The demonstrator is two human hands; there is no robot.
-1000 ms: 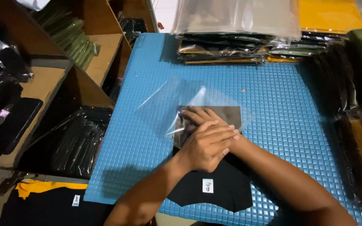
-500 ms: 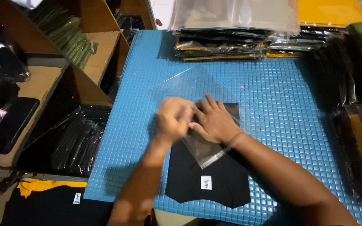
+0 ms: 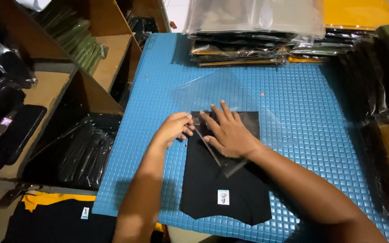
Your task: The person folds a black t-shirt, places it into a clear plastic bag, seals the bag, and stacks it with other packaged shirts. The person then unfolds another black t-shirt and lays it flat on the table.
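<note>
I see the folded black garment (image 3: pixel 223 189) lying on the blue mat (image 3: pixel 302 108), its far end inside the clear plastic bag (image 3: pixel 230 96). My left hand (image 3: pixel 173 129), half a second ago up over the bag, has dropped to the bag's left edge, fingers pinching it; my right hand (image 3: pixel 230 132) stays pressed flat, fingers spread, on the bagged part. Stacks of bagged garments (image 3: pixel 248 49) line the far edge.

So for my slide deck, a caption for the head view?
Two hands slide a folded black garment into a clear plastic bag on a blue mat.
</note>
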